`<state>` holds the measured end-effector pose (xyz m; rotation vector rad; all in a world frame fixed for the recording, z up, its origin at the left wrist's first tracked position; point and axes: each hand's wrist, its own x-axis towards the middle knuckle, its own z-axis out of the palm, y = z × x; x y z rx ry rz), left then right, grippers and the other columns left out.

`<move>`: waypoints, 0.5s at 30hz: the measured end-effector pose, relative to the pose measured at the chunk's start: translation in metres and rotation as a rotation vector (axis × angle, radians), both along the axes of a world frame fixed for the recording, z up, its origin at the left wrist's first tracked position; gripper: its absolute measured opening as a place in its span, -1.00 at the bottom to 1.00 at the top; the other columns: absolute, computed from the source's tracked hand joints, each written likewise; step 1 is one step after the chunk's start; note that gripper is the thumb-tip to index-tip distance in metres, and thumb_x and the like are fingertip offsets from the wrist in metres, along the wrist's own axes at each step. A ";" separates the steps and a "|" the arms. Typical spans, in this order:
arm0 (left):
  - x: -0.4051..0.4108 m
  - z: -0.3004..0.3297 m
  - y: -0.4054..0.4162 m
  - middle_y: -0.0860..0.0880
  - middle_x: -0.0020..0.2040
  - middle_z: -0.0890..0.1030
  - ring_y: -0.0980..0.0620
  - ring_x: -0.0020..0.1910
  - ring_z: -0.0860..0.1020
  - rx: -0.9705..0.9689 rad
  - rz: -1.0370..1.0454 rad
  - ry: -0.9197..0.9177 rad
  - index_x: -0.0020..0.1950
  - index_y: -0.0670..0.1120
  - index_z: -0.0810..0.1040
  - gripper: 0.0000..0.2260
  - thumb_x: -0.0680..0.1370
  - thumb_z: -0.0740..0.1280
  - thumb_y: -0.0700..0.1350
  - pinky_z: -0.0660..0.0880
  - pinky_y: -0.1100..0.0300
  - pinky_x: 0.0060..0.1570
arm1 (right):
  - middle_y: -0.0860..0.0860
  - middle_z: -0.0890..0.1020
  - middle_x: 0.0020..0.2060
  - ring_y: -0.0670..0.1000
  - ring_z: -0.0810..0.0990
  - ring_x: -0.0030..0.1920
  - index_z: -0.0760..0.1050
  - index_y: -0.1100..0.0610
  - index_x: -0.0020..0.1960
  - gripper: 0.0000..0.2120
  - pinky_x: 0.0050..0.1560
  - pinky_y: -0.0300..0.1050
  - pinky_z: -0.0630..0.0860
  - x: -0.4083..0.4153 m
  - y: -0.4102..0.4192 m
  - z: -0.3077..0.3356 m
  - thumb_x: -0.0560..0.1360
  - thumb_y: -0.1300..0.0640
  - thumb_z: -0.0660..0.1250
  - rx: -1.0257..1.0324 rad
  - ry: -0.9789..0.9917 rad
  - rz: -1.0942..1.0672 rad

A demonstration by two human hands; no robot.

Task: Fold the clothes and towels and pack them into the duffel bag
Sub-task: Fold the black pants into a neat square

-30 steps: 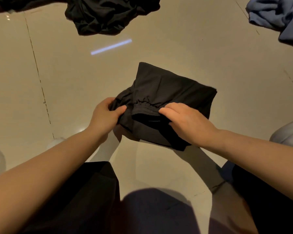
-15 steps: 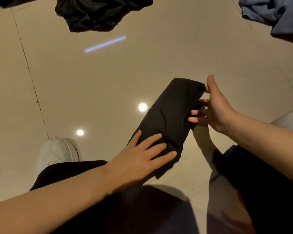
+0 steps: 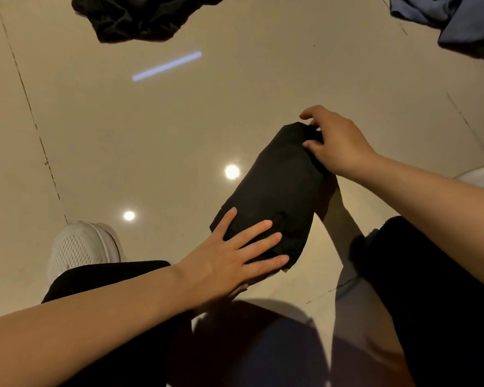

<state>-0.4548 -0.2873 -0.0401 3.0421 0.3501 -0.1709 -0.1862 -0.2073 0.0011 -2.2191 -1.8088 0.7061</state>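
Note:
A black garment (image 3: pixel 280 185), folded into a narrow bundle, lies on the glossy beige floor between my knees. My left hand (image 3: pixel 235 258) presses flat on its near end with straight, spread fingers. My right hand (image 3: pixel 333 141) grips the far end, thumb on top and fingers curled round the edge. No duffel bag is in view.
A crumpled black garment (image 3: pixel 140 18) lies at the top centre and a blue one (image 3: pixel 453 20) at the top right. My white shoe (image 3: pixel 81 247) is at the lower left, and my dark-trousered legs (image 3: pixel 430 303) flank the bundle. Ceiling lights reflect on the floor (image 3: pixel 123 129).
The garment went from held up in both hands to folded narrower on the floor. My left hand now presses its near end, and my right hand has closed on its far end.

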 end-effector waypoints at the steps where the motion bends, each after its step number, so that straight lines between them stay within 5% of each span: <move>1: 0.002 -0.001 0.001 -0.06 0.51 0.30 -0.13 0.52 0.15 -0.003 0.002 0.003 0.54 0.09 0.19 -0.20 0.39 0.47 0.18 0.16 -0.37 0.34 | 0.11 0.46 0.27 0.15 0.41 0.28 0.34 0.09 0.40 -0.58 0.24 0.02 0.34 -0.005 0.000 0.001 0.56 0.23 0.27 0.057 -0.124 0.054; 5: 0.003 -0.007 0.005 -0.07 0.52 0.27 -0.14 0.53 0.09 0.008 0.003 0.008 0.54 0.09 0.19 -0.29 0.47 0.42 0.15 0.11 -0.39 0.34 | 0.14 0.56 0.14 0.22 0.49 0.19 0.54 0.14 0.18 -0.68 0.17 0.15 0.33 -0.048 -0.025 0.009 0.43 0.24 0.27 0.378 -0.244 0.402; 8: -0.006 -0.009 0.004 -0.07 0.51 0.29 -0.14 0.52 0.06 -0.006 0.036 -0.003 0.54 0.08 0.20 -0.32 0.47 0.40 0.05 0.17 -0.42 0.31 | 0.08 0.62 0.05 0.15 0.55 0.12 0.60 0.11 0.05 -0.70 0.19 0.11 0.28 -0.069 -0.056 0.000 0.44 0.15 0.15 0.321 -0.291 0.645; 12: -0.021 -0.015 -0.001 -0.09 0.55 0.19 -0.17 0.54 0.00 -0.016 0.019 0.015 0.56 0.06 0.16 -0.24 0.42 0.43 -0.02 0.20 -0.37 0.33 | 0.12 0.54 0.24 0.20 0.47 0.27 0.51 0.09 0.25 -0.61 0.22 0.18 0.28 -0.057 -0.067 -0.013 0.53 -0.05 0.13 0.206 -0.396 0.586; 15: -0.024 -0.016 0.000 -0.09 0.55 0.19 -0.17 0.54 0.02 -0.024 -0.001 0.042 0.56 0.07 0.16 -0.20 0.40 0.48 -0.01 0.18 -0.35 0.35 | 0.17 0.36 0.43 0.27 0.28 0.44 0.26 -0.03 0.48 -0.37 0.33 0.45 0.19 -0.049 -0.067 -0.024 0.52 -0.32 0.00 0.006 -0.409 0.619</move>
